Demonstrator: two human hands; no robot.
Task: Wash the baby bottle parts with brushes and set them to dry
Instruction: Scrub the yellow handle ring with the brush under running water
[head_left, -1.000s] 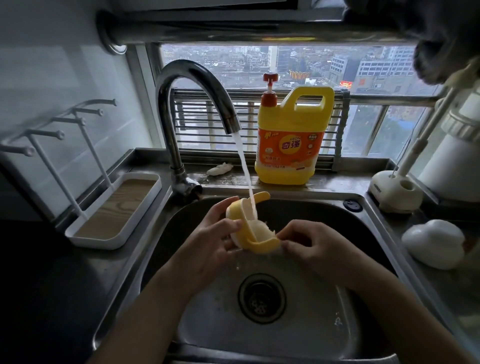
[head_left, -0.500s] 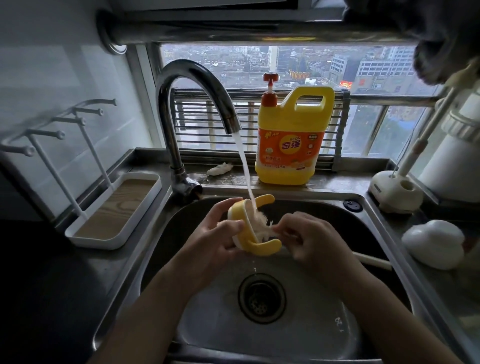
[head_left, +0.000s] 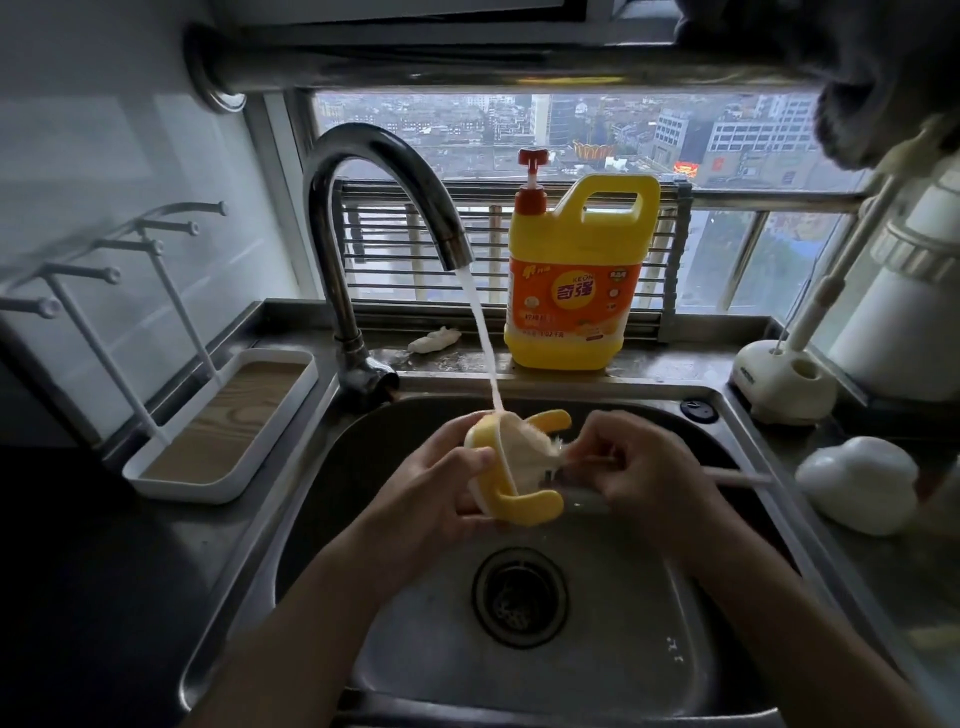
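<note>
Over the steel sink (head_left: 597, 670), my left hand (head_left: 441, 493) grips a yellow bottle collar with two curved handles (head_left: 524, 504). Water from the faucet (head_left: 374, 176) runs onto the collar. My right hand (head_left: 644, 467) pinches a thin white-handled brush (head_left: 732, 475), and its pale bristle head (head_left: 535, 457) sits inside the collar. The handle sticks out to the right past my knuckles. Both hands are above the drain.
A white drying rack (head_left: 218, 426) with pegs stands on the left counter. A yellow detergent jug (head_left: 576, 275) sits behind the sink. On the right are a white brush stand (head_left: 784, 384) and a white rounded part (head_left: 857, 483). A small white scrap (head_left: 434, 340) lies by the faucet base.
The collar has turned in my left hand. My right hand has drawn back to the right, so the brush handle now shows beyond it.
</note>
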